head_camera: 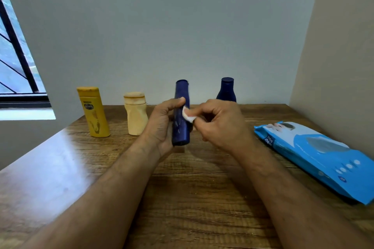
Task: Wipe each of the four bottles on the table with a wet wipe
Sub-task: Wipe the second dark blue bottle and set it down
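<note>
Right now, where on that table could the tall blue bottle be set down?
Bare wood lies in front, between the forearms, and at the near left below the yellow bottle. There is a gap between the cream bottle and the round-shouldered blue bottle. The wipes pack crowds the right.

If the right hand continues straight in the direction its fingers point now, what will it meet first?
The right hand points leftward, pinching a white wipe. The tall dark blue bottle, gripped by the left hand, lies first in that line; the wipe appears to touch it already, though depth is unclear.
</note>
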`<state>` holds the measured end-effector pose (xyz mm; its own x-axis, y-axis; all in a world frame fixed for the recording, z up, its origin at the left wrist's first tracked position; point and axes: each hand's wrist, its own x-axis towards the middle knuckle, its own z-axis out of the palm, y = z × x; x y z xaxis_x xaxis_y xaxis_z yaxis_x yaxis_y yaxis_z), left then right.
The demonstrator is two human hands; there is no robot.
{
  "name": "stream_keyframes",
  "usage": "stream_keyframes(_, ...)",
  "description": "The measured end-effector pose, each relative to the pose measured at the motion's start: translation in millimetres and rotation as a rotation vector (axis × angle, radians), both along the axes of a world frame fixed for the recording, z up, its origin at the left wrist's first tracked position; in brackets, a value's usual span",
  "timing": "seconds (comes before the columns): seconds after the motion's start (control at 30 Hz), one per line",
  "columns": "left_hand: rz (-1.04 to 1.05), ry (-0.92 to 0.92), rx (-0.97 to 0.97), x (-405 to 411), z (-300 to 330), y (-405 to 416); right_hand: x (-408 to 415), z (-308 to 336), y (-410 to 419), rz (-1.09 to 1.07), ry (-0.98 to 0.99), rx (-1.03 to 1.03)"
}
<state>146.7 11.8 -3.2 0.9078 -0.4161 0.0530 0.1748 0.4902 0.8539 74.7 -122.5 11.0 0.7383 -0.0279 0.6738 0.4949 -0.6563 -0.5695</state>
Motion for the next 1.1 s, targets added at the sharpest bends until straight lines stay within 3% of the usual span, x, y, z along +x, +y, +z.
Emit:
stream_keyframes(0.13,0.056,-0.078,-0.015,7,3,5,-1,-2,0,0.012,0.033,-0.116)
stream_keyframes(0.27,0.014,-0.098,-0.069,-2,5,-2,6,-2,-1,-0.152,-0.107,0.006)
stream_keyframes(0.4,-0.033,-0.062,-0.141,-5,6,-6,10,-3,-2,-0.186,-0.149,0.079)
stream_keyframes(0.7,-0.040,-0.029,-0.110,2,3,-1,2,-3,-5,0.036,0.095,-0.163)
stream_keyframes(0.97,-0.135,-0.110,0.009,-8,3,-9,5,1,-6,-0.271,-0.184,-0.029)
stream_keyframes(1.1,-0.079,-0.094,-0.072,-3,4,-6,3,-1,-4,-0.129,-0.065,-0.120)
